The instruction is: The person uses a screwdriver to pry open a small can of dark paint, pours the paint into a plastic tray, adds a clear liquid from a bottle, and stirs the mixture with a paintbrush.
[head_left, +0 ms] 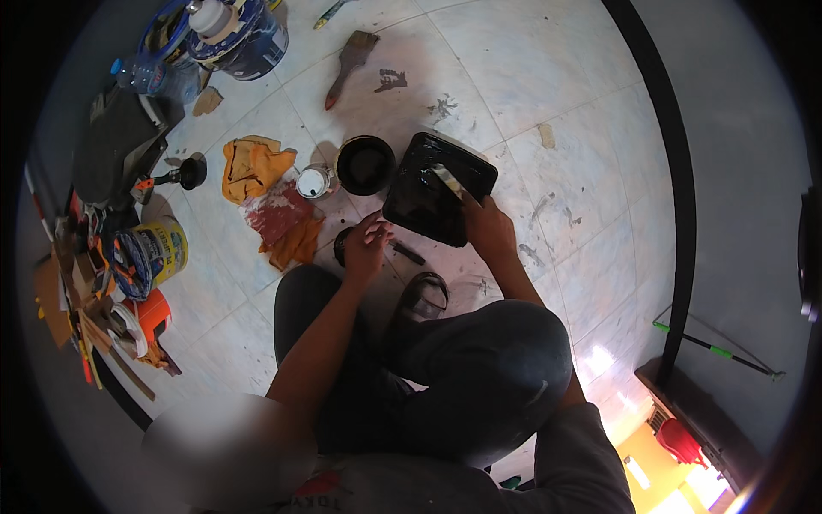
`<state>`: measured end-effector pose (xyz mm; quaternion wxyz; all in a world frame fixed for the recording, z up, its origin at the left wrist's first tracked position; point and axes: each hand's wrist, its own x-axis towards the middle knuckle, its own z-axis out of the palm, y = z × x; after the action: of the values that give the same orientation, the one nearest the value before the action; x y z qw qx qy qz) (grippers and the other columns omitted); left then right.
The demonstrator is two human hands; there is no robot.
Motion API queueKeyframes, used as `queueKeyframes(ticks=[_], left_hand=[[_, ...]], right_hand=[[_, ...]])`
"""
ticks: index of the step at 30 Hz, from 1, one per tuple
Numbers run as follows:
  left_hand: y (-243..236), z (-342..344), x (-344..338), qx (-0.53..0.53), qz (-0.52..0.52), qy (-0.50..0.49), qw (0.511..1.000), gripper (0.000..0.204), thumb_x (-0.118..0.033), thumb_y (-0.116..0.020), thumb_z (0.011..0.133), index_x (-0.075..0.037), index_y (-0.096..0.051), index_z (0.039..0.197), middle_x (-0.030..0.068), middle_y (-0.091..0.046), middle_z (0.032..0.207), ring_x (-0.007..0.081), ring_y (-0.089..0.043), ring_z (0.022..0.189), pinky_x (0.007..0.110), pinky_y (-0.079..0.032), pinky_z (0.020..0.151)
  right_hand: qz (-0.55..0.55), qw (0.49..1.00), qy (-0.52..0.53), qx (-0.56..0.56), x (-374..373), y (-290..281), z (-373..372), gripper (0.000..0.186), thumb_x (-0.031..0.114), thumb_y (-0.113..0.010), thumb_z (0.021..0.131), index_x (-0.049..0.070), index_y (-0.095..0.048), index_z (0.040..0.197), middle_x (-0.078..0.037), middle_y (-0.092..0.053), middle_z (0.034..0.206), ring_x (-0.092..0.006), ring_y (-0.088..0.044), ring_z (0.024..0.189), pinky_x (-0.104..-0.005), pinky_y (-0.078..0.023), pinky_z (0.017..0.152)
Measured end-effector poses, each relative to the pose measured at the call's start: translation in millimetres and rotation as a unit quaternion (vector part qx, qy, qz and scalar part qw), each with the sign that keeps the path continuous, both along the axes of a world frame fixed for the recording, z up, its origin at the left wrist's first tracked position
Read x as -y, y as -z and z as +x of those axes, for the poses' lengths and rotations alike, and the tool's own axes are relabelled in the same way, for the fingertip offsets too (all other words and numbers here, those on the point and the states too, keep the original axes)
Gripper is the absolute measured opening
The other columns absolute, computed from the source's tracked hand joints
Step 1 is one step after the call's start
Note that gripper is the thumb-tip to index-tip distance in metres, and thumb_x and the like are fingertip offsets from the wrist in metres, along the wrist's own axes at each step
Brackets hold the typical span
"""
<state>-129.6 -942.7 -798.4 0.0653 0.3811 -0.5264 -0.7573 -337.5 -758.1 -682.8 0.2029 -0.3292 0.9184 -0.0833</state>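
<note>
I crouch over a tiled floor. My right hand (486, 224) grips a paint brush (449, 181) whose pale bristles rest inside a black paint tray (417, 208) full of dark paint. My left hand (366, 247) holds a small dark round lid (342, 242) just left of the tray, fingers curled over it. A thin dark tool (408, 252) lies on the floor between my hands. An open black paint can (366, 164) stands behind the tray, with a small white-lidded can (313, 182) beside it.
Orange and red rags (272, 201) lie left of the cans. A wide brush (349, 62) lies further back. Buckets (241, 32), a yellow tin (164, 247), a water bottle (145, 75) and clutter line the left. A black-trimmed grey wall (685, 197) runs along the right.
</note>
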Motion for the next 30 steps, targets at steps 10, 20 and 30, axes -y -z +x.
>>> queueKeyframes(ticks=[10,20,30], left_hand=[[-28,-14,7,0.0,0.006,-0.022,1.0,0.036,-0.007,-0.068,0.109,0.005,-0.059,0.142,0.0159,-0.075,0.112,0.0228,-0.078,0.104,0.038,-0.065,0.095],[-18,-18,11,-0.035,0.039,-0.045,0.998,0.025,-0.003,-0.068,0.108,0.004,-0.057,0.128,0.016,-0.073,0.107,0.0277,-0.079,0.104,0.041,-0.067,0.097],[-5,-15,8,-0.049,0.061,-0.019,0.997,0.025,-0.004,-0.07,0.108,0.003,-0.051,0.124,0.0171,-0.074,0.103,0.029,-0.08,0.105,0.043,-0.067,0.099]], right_hand=[[-0.015,0.998,-0.047,-0.034,4,18,25,0.037,0.018,-0.062,0.104,0.014,-0.066,0.141,-0.019,-0.066,0.098,-0.0408,-0.075,0.072,-0.0552,-0.063,0.065],[0.044,0.992,0.121,0.014,-4,11,21,0.035,0.026,-0.06,0.11,0.017,-0.067,0.143,-0.026,-0.069,0.095,-0.0496,-0.075,0.086,-0.0611,-0.06,0.075],[-0.004,0.998,-0.033,0.059,17,4,65,0.036,0.023,-0.061,0.106,0.014,-0.065,0.141,-0.024,-0.067,0.097,-0.0464,-0.076,0.08,-0.0584,-0.063,0.069]])
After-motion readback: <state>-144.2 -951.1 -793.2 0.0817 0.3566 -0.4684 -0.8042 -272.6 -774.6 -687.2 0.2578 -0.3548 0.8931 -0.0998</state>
